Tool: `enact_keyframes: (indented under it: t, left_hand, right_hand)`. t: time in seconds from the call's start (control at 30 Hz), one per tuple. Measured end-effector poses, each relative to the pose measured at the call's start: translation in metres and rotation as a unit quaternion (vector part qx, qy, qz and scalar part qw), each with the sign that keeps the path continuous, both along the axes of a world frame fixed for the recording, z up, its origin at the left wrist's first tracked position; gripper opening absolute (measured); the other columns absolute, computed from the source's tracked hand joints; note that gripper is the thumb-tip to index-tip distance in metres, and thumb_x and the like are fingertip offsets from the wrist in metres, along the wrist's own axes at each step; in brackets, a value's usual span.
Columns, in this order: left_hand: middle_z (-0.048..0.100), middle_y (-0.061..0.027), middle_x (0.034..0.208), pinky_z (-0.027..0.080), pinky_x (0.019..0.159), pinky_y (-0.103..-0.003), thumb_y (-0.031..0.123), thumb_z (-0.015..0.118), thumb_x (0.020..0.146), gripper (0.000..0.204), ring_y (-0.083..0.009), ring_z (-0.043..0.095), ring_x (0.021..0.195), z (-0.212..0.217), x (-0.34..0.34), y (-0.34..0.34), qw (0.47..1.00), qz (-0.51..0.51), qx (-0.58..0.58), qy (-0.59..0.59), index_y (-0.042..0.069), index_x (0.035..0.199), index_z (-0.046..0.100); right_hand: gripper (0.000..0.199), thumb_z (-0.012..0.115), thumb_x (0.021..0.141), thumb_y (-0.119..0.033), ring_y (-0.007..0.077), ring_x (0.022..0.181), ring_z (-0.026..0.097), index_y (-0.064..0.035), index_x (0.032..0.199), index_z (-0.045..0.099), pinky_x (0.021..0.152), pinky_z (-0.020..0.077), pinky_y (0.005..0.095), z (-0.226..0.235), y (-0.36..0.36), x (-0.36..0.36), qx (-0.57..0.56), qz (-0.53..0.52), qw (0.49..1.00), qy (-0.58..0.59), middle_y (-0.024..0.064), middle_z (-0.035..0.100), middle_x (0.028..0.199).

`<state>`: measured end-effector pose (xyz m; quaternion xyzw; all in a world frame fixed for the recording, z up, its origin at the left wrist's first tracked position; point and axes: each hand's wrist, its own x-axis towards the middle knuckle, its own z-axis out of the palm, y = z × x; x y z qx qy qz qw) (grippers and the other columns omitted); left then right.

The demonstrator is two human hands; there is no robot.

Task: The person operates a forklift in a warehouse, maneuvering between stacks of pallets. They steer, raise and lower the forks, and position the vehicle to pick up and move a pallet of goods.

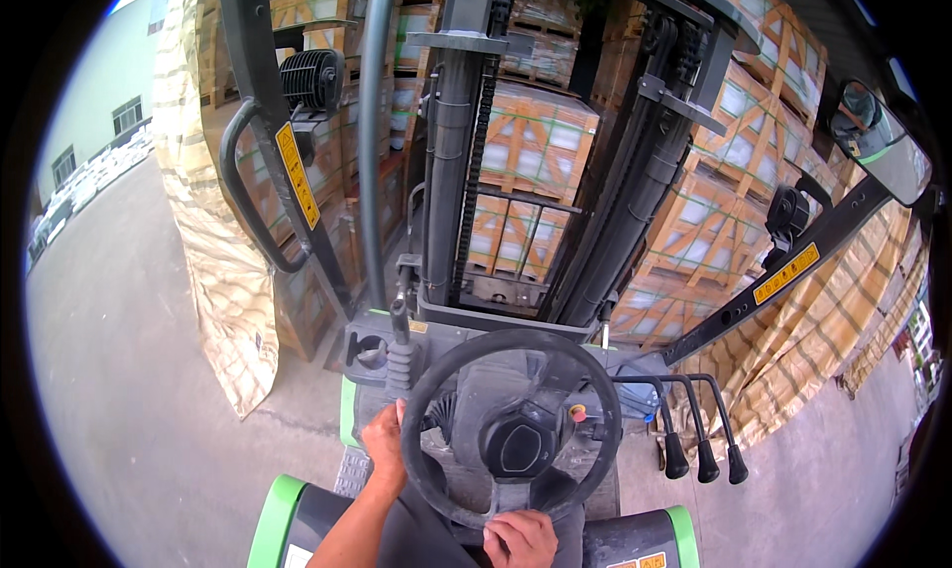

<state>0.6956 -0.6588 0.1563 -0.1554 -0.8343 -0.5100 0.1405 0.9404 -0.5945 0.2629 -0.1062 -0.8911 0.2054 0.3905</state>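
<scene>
In front of me is the black steering wheel (436, 360) of a forklift. My left hand (385, 443) is closed on the left side of its rim, the fingertips partly hidden. At the bottom of the wheel my right hand (521, 538) has its fingers curled over the rim, close to my lap. A gear-style lever (399, 335) with a ribbed boot rises just beyond my left hand. Right of the wheel, three black-knobbed control levers (706, 464) stand untouched. A red button (578, 413) shows through the wheel's right side.
Ahead rises the dark lift mast (451, 171) with its chains. Beyond it, wooden crates (531, 146) are stacked in wrap, with more crates (709, 211) at the right. Tan striped tarps (213, 270) hang on both sides. A round-edged mirror (892, 156) is at upper right. Concrete ground (129, 370) spreads leftward.
</scene>
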Motion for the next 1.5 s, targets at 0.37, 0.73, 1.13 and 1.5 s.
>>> enact_keyframes:
  t: [0.37,0.73,1.13,1.5]
  left_hand:
    - [0.054,-0.0207,0.06,0.039,0.051,-0.048,0.024,0.06,0.1,0.042,-0.0411,0.053,0.052,0.044,0.003,-0.015,0.999,0.009,-0.042,-0.012,0.0,0.065,0.054]
    - [0.055,-0.0211,0.061,0.039,0.05,-0.046,0.024,0.06,0.1,0.042,-0.039,0.052,0.051,0.067,0.006,-0.021,0.999,0.004,-0.032,-0.004,-0.001,0.067,0.055]
    - [0.054,-0.0156,0.057,0.039,0.048,-0.039,0.017,0.059,0.098,0.027,-0.0234,0.052,0.048,0.078,0.01,-0.033,0.998,-0.018,-0.04,0.036,-0.003,0.081,0.066]
    - [0.058,-0.0139,0.06,0.04,0.049,-0.038,0.01,0.06,0.094,0.016,-0.0203,0.054,0.051,0.083,0.01,-0.042,0.997,-0.061,-0.041,0.036,-0.004,0.092,0.069]
  right_hand:
    - [0.019,0.077,0.079,-0.005,0.0299,0.093,0.065,-0.0054,0.096,0.069,0.081,0.0526,0.0426,0.055,-0.015,0.0,-0.014,-0.01,1.0,-0.016,0.0084,0.066,0.103]
    - [0.02,0.077,0.078,-0.006,0.0291,0.094,0.064,-0.0066,0.096,0.07,0.082,0.0531,0.0418,0.081,-0.024,0.005,-0.042,-0.024,0.999,-0.005,0.0074,0.066,0.104]
    - [0.024,0.08,0.076,-0.007,0.0264,0.093,0.064,-0.0073,0.097,0.069,0.079,0.0532,0.0391,0.107,-0.028,0.013,-0.035,-0.017,0.999,0.006,0.0054,0.067,0.105]
    - [0.023,0.079,0.075,-0.006,0.0265,0.092,0.064,-0.0073,0.097,0.069,0.078,0.0536,0.0393,0.123,-0.039,0.017,-0.044,-0.041,0.998,0.011,0.0057,0.067,0.104]
